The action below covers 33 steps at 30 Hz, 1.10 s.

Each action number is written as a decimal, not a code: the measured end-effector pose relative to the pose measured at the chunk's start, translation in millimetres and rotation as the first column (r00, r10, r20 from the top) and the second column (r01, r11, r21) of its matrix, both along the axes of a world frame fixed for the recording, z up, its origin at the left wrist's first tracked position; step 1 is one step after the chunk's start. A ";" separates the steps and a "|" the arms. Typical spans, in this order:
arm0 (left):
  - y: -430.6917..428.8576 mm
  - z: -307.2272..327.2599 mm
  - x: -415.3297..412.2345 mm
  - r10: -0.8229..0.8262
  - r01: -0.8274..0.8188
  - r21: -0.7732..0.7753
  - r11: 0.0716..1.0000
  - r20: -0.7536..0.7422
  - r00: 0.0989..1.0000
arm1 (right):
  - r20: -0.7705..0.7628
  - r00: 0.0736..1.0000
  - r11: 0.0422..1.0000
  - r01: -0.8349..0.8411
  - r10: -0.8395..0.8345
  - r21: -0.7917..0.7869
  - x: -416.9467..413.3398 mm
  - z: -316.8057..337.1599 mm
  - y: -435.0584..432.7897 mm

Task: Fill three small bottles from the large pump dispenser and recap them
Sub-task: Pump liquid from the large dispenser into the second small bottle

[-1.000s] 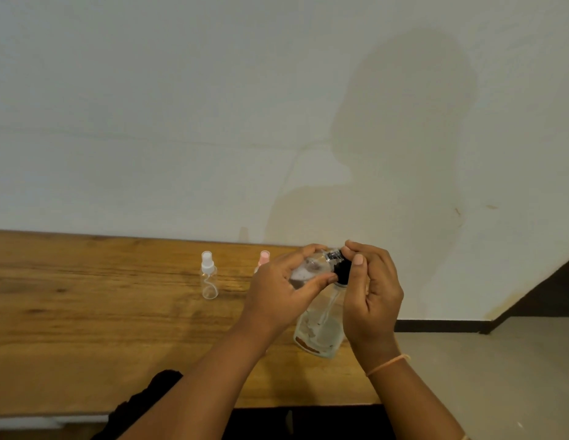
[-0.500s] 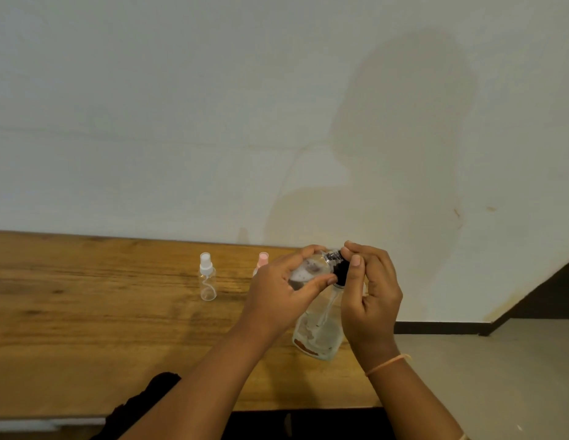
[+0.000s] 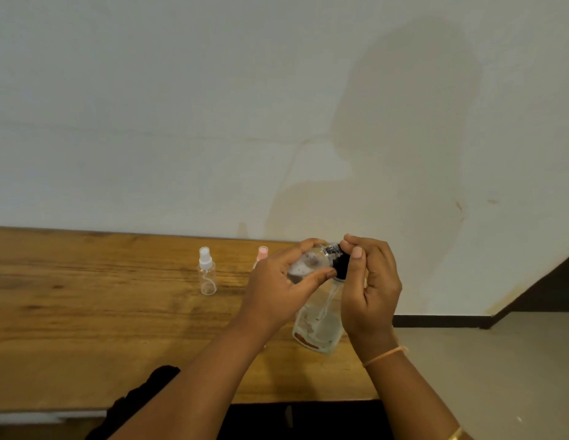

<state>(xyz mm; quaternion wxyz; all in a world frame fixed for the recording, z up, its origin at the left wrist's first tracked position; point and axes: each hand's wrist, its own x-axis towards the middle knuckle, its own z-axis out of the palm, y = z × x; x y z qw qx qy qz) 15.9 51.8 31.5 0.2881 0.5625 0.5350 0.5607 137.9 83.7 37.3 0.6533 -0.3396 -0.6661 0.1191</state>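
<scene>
My left hand (image 3: 278, 289) grips a small clear bottle (image 3: 307, 265), tilted on its side with liquid and foam inside. Its mouth meets the black pump head (image 3: 340, 265) of the large clear dispenser (image 3: 318, 328), which stands near the table's right end. My right hand (image 3: 370, 287) curls round that pump head, thumb on its front. A second small clear bottle with a white spray cap (image 3: 207, 274) stands upright further left. A third small bottle with a pink cap (image 3: 262, 254) shows partly behind my left hand.
The wooden table (image 3: 86, 328) runs along a white wall, and its right end lies just past the dispenser. Beyond that is bare floor (image 3: 486, 369) with a dark skirting. Dark cloth (image 3: 143, 398) lies at the near table edge.
Both hands stay in the same hold on the small bottle and pump head. The view has shifted very slightly; nothing else has moved.
</scene>
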 end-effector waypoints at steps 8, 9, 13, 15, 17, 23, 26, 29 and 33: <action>-0.6 3.2 -0.7 0.005 -0.004 0.044 0.999 -0.018 1.000 | -0.046 0.999 1.000 -0.019 0.018 -0.022 -2.2 4.3 -3.2; 0.6 0.6 -0.2 0.006 -0.005 0.035 0.999 -0.019 1.000 | -0.030 0.999 1.000 -0.017 0.017 -0.018 -1.7 1.5 -1.9; 0.3 -5.5 1.0 0.009 -0.009 0.014 1.000 -0.013 1.000 | -0.022 0.999 0.999 -0.026 0.025 -0.031 0.4 -3.7 -0.8; 0.1 -3.9 0.7 0.007 -0.006 0.021 1.000 -0.030 1.000 | -0.062 0.998 0.998 -0.025 0.021 -0.056 -1.7 -1.2 -4.1; -0.7 -1.6 1.2 0.006 -0.005 0.037 0.999 -0.036 0.999 | -0.103 0.994 0.996 -0.029 0.021 -0.079 -3.7 3.9 -6.9; -0.7 2.1 -1.1 0.011 -0.009 0.060 0.998 -0.034 0.999 | -0.030 0.999 1.000 0.026 -0.026 -0.009 -5.6 5.5 -5.6; 0.5 -3.3 -0.1 0.006 -0.005 0.017 1.000 -0.032 0.999 | 0.011 1.000 1.000 0.015 -0.015 -0.002 -2.0 -2.6 -1.6; -1.5 -5.0 1.0 0.002 -0.002 0.015 1.000 -0.008 1.000 | -0.018 1.000 0.999 -0.023 0.022 -0.035 0.3 -3.1 -3.7; -2.0 0.4 1.5 0.016 -0.013 0.067 0.998 -0.048 0.999 | -0.097 0.995 0.997 -0.036 0.029 -0.063 -1.2 4.5 -9.3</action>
